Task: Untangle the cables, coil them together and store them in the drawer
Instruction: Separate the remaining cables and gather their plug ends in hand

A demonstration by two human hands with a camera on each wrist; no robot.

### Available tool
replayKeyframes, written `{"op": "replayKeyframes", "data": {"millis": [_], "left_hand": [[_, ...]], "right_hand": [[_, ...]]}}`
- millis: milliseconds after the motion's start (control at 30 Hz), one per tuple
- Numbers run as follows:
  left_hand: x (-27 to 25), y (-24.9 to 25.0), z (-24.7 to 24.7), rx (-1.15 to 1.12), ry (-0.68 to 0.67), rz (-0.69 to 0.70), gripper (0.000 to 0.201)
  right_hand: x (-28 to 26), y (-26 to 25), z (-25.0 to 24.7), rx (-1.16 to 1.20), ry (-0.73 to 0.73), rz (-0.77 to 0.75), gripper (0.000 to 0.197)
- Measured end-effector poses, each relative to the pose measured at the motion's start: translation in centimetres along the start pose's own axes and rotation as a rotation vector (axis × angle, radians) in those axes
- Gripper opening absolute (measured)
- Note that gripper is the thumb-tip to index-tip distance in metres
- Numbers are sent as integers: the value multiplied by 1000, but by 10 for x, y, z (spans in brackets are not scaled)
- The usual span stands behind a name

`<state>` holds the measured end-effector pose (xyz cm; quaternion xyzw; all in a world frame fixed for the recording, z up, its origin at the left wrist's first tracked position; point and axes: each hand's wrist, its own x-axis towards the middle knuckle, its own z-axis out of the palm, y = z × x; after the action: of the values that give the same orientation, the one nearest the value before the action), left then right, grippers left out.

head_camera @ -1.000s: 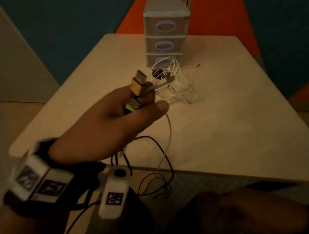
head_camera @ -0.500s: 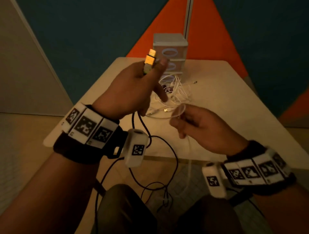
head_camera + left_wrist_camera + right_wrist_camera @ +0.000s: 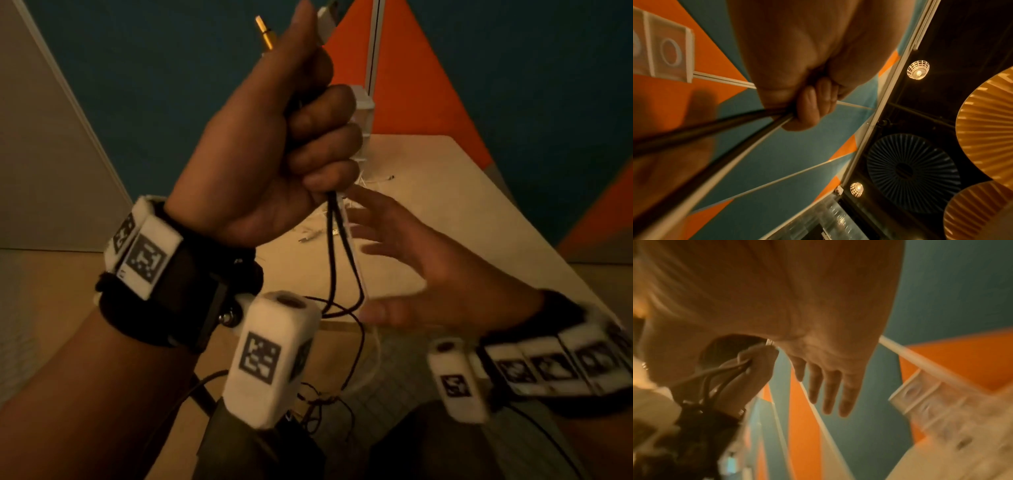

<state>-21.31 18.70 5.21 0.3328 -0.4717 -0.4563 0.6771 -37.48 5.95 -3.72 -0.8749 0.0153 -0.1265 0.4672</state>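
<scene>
A person's left hand (image 3: 274, 144), raised at 12 o'clock, is clenched around black and white cables (image 3: 337, 246) that hang toward the floor; the right hand (image 3: 421, 270), fingers spread and apart, hovers at 3 o'clock beside them, above the table (image 3: 462, 205).

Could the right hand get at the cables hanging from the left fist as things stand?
Probably yes. The right hand is open, fingers spread, right beside the cables hanging below the left hand. Nothing shows between them, though blur hides whether the fingertips already touch.
</scene>
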Motion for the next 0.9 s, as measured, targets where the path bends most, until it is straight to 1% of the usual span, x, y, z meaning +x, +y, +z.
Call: {"op": "replayKeyframes", "data": {"millis": [33,100,133,200,267,333,400,433,467,533,567,600,633,700,733,767,833,900], "left_hand": [[1,-2,5,13,-7,7,39],[1,-3,6,60,17,14,40],[0,-3,2,83,42,16,41],[-3,-3,-14,116,109,2,42],[-8,-8,-32,138,172,-35,43],[-14,-11,-44,159,221,-50,43],[-18,-3,-55,185,263,0,45],[-19,5,-62,198,287,35,47],[-20,15,-69,216,318,70,48],[-20,30,-84,253,390,125,50],[-20,33,-91,259,419,138,50],[-19,33,-95,259,438,139,51],[-17,30,-99,254,449,129,51],[-15,17,-101,227,447,83,51],[-15,9,-100,200,437,52,50],[-15,-1,-100,170,426,20,48],[-16,-22,-97,124,404,-37,46],[-17,-41,-94,113,402,-78,45]], "right_hand": [[13,-5,6,88,-43,-32,82],[31,-11,21,250,-126,-53,29],[35,-10,27,340,-137,-33,14],[33,-1,37,466,-78,30,29],[24,17,40,559,-19,77,33],[11,34,40,577,-58,144,34],[-4,48,41,528,-136,243,40],[-12,55,45,502,-152,288,41],[-21,61,49,495,-140,325,40],[-38,73,60,509,-77,354,41],[-46,78,64,451,-56,352,43],[-52,81,66,348,-69,356,46],[-56,85,67,232,-118,365,50],[-58,89,67,41,-264,394,50],[-56,90,65,-51,-310,393,49],[-52,89,60,-130,-320,382,46],[-36,83,42,-195,-261,342,30],[-11,73,13,-174,-138,292,20]]}}
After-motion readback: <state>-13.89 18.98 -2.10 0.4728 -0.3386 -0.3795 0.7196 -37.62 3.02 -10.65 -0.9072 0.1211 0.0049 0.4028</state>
